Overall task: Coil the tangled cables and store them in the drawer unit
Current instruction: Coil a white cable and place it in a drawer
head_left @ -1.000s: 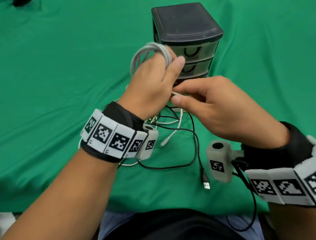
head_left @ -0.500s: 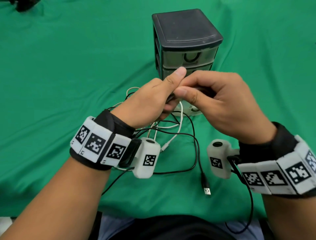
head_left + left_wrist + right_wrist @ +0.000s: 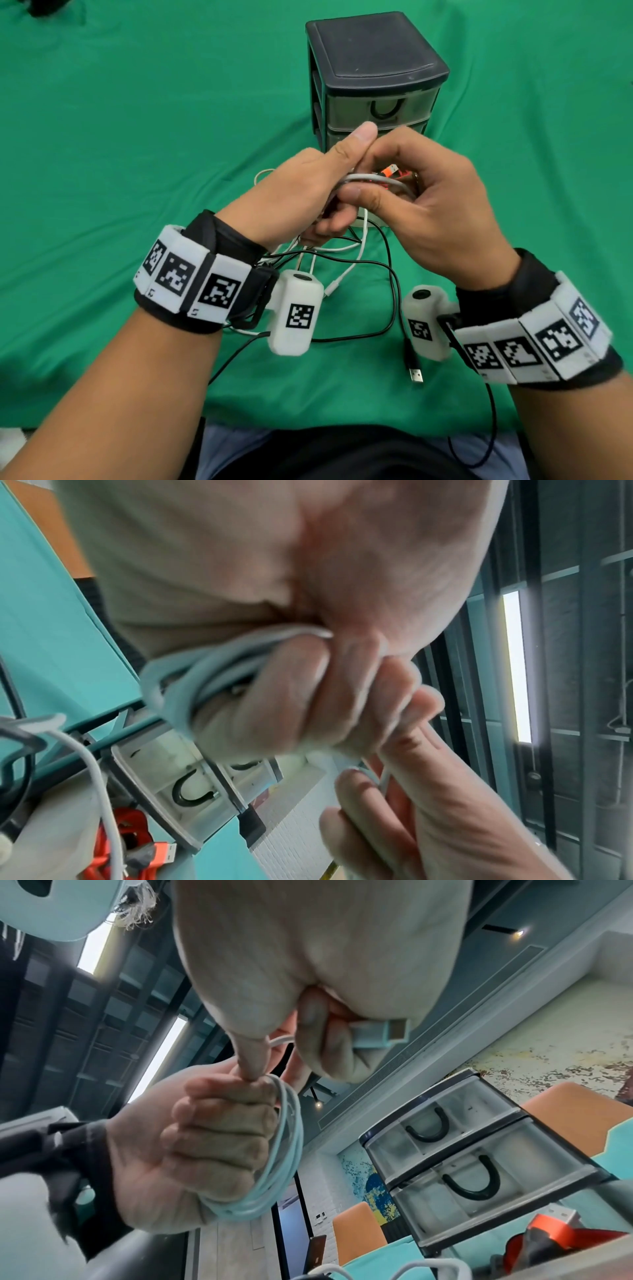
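The green cloth [image 3: 120,154] covers the whole work surface. On it, at the far centre, stands the black drawer unit [image 3: 370,65], upright, its two visible clear drawers pushed in. I see my left hand [image 3: 294,192] raised in front of the unit, fingers curled into a fist with the grey cable coil [image 3: 287,1153] looped around them, thumb pointing up. My right hand [image 3: 435,205] meets it, thumb and fingers pinching the coil's free end, whose white USB plug [image 3: 387,1033] projects past the fingertips. Below both hands the loose cables [image 3: 359,270], black and white, lie tangled on the cloth, a black USB plug [image 3: 415,373] nearest me. An orange cable [image 3: 126,840] lies at the unit's foot; possibly it sits in a pulled-out bottom drawer, but the hands hide this.
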### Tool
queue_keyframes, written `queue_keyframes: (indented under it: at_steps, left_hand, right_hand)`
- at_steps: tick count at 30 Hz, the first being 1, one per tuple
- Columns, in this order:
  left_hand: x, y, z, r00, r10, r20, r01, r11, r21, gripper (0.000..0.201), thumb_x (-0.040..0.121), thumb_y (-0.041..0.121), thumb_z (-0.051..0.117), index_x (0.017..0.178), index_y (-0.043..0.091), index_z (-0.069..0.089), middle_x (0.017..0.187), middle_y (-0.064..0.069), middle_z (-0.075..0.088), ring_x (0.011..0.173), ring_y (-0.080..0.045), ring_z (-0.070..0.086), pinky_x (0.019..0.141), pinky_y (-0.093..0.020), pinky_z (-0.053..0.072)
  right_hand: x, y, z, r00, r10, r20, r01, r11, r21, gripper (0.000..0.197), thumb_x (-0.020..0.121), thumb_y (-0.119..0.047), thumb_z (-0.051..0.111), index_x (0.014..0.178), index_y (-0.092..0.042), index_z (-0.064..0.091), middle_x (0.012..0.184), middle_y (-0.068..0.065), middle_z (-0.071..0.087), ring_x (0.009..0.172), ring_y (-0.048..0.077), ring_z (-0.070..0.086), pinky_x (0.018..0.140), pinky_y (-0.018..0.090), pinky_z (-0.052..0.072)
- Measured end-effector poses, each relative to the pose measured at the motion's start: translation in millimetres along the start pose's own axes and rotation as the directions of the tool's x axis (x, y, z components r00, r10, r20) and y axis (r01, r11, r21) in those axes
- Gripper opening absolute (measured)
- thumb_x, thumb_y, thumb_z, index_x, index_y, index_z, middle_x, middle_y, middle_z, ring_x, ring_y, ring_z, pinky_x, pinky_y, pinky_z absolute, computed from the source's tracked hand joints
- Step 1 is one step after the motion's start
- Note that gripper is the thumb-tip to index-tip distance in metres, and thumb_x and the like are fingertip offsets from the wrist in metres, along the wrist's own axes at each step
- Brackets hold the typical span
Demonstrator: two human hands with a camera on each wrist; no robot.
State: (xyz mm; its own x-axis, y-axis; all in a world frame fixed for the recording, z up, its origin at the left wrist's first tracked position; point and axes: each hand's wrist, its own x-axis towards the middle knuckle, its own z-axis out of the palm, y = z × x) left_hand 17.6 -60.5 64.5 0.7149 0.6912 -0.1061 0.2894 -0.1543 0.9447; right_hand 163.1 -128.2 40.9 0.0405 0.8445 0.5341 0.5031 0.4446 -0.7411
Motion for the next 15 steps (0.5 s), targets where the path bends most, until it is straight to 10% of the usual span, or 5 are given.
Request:
queue_keyframes:
  at_steps: [6, 11, 15]
  left_hand:
    - [7, -10, -2, 0.942, 0.100, -0.320, -0.168, 0.967, -0.192, 0.052, 0.086, 0.045, 0.066, 0.043, 0.017, 0.057, 0.042, -0.004, 0.045, 0.033, -0.017, 0.033, 0.041, -0.021, 0.029]
    - [11, -16, 0, 0.918, 0.215, -0.335, -0.300, 0.926, -0.228, 0.055, 0.090, 0.039, 0.062, 0.081, -0.016, 0.061, 0.054, -0.002, 0.048, 0.050, -0.020, 0.041, 0.051, -0.030, 0.033]
    - [7, -18, 8, 0.940, 0.149, -0.307, -0.254, 0.906, -0.337, 0.031, 0.100, 0.027, 0.050, 0.092, 0.001, 0.066, 0.063, -0.002, 0.051, 0.060, -0.018, 0.052, 0.063, -0.026, 0.043]
  right_hand:
    - [4, -6, 2, 0.983, 0.007, -0.182, -0.004, 1.000, 0.014, 0.016, 0.084, -0.016, 0.078, 0.089, -0.006, 0.066, 0.083, -0.001, 0.069, 0.074, 0.006, 0.065, 0.068, 0.020, 0.051]
    - [9, -7, 0, 0.949, 0.072, -0.307, -0.055, 0.996, 0.065, 0.015, 0.084, -0.014, 0.078, 0.088, -0.010, 0.064, 0.079, -0.007, 0.067, 0.070, -0.001, 0.063, 0.064, 0.015, 0.049]
    - [10, 3, -6, 0.888, 0.175, -0.425, -0.134, 0.983, 0.125, 0.016, 0.085, -0.017, 0.076, 0.085, -0.015, 0.060, 0.076, -0.001, 0.065, 0.069, 0.008, 0.061, 0.063, 0.018, 0.049]
